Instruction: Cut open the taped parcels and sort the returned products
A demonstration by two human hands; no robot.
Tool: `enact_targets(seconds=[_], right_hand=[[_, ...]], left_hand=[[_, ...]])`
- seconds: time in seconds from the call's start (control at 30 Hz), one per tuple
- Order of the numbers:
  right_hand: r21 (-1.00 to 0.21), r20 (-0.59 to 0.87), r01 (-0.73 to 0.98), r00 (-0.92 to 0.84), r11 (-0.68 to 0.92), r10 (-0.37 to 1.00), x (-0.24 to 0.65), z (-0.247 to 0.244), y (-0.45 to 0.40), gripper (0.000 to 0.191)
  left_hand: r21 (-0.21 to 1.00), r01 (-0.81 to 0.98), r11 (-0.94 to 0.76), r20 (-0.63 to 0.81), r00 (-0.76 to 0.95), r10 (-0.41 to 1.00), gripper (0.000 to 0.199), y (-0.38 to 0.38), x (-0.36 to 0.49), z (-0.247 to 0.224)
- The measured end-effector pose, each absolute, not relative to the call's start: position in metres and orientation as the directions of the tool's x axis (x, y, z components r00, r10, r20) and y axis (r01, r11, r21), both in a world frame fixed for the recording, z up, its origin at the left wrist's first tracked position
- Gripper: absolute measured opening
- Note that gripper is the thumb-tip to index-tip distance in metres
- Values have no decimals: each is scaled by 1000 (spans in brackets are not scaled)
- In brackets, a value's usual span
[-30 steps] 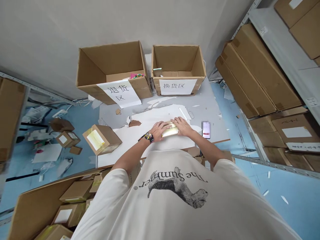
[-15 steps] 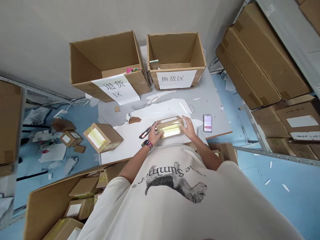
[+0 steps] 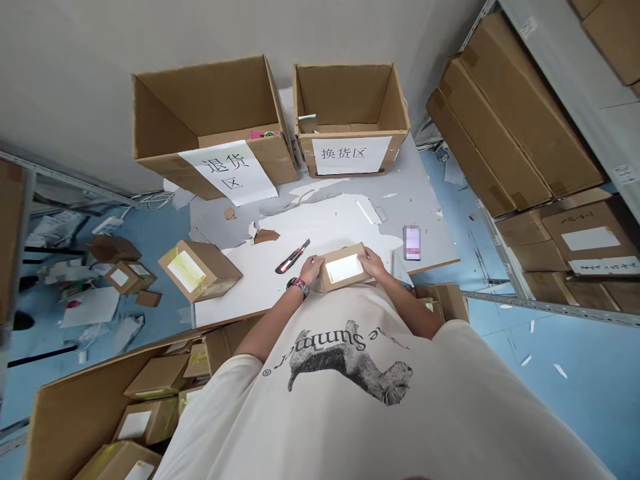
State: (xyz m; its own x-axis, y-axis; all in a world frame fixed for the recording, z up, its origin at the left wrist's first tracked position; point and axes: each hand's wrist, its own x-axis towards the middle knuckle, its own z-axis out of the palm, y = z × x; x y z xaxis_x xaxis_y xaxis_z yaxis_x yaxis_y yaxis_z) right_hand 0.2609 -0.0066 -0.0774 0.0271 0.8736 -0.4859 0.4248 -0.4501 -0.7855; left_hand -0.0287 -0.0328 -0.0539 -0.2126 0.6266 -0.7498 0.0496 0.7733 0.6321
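Note:
Between my hands is a small cardboard box (image 3: 327, 280), close to my shirt front, with a white label facing up. My left hand (image 3: 312, 270) grips its left end, and a watch and bracelet show on that wrist. The right end is held by my right hand (image 3: 373, 263). A box cutter (image 3: 293, 257) lies on the white sheet just left of my left hand, its blade end pointing away. The phone (image 3: 413, 243) rests to the right of my right hand, screen up. The box's underside is hidden.
Two open cardboard boxes with paper signs stand at the back, one left (image 3: 200, 177) and one right (image 3: 353, 137). A taped carton (image 3: 220, 270) sits at the table's left edge. Below is a large bin of parcels (image 3: 75, 400). Shelves with cartons (image 3: 530, 120) rise on the right.
The box has been turned in my hands: the shiny taped side faced up before, and now the plain white label does. It is slightly nearer my body.

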Motion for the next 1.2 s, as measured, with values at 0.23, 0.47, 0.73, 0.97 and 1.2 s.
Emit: enact_targets(seconds=[0.23, 0.47, 0.73, 0.97, 1.2], right_hand=[[-914, -333, 221, 78, -341, 940, 257, -58, -1, 69], [-876, -335, 318, 139, -363, 932, 242, -61, -17, 66], [-858, -364, 367, 59, -359, 930, 243, -63, -11, 67], [-935, -288, 204, 41, -290, 957, 251, -41, 3, 52], [-948, -271, 141, 110, -285, 956, 249, -45, -6, 45]], left_hand=[[867, -37, 496, -491, -225, 841, 41, -28, -45, -39], [833, 50, 551, -500, -357, 789, 54, -47, -51, -43], [819, 17, 573, -556, -223, 801, 56, -30, -47, -41], [909, 54, 414, -397, -191, 898, 38, -23, -52, -23], [936, 23, 352, -337, -236, 912, 34, -33, -55, -27]])
